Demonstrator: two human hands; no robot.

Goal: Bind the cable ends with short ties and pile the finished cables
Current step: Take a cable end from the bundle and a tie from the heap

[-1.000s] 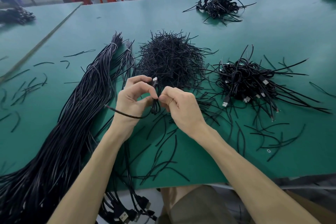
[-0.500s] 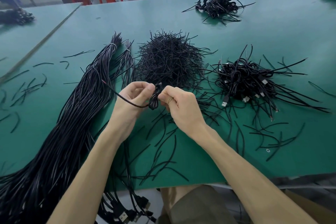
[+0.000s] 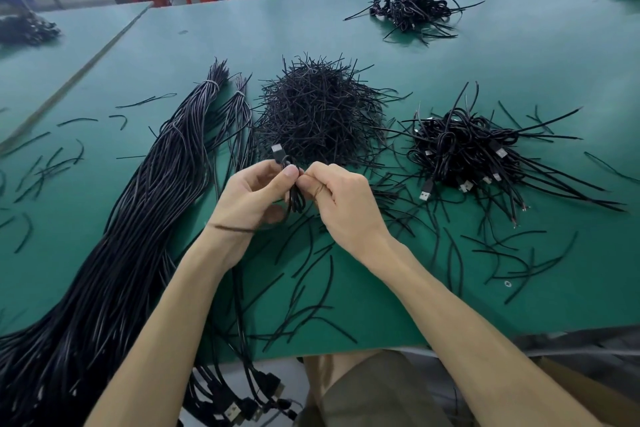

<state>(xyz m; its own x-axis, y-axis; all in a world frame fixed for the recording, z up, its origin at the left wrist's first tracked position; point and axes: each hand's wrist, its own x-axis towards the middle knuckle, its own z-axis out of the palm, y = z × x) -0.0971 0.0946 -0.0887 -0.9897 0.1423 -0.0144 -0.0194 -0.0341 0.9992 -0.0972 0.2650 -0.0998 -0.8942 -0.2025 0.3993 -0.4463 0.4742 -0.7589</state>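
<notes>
Head view, single frame. Left hand point(image 3: 256, 194) and right hand point(image 3: 341, 198) met fingertip to fingertip above the green table point(image 3: 450, 62). Between them was the cable point(image 3: 296, 199), folded into a small narrow hank that hung below the thumbs, with its USB plug point(image 3: 277, 151) sticking up just past the left fingers. The left thumb and forefinger pinched the hank near its top. The right thumb and forefinger pinched the same spot from the other side, the remaining fingers curled in. The tie itself was too small to make out. A thin blurred strand crossed the left wrist, and I could not tell whether it was tie or cable tail. Judgement: the cable is light, round, smooth-jacketed and springy, so the loops would splay if released. Best held at the neck of the hank, not by the hard plug. Just beyond the hands, the heap of short ties point(image 3: 318, 114) was a bristly mound of thin, stiff-looking black strands that hold a bend. To the right of the right hand, well apart, the pile of finished cables point(image 3: 460, 149) was a tangle of glossy loops with pale metal plug ends. To the left of the left hand, the long bundle point(image 3: 138, 218) of unbound cables ran off the near table edge. Loose ties point(image 3: 311, 288) lay scattered beneath the forearms.
</notes>
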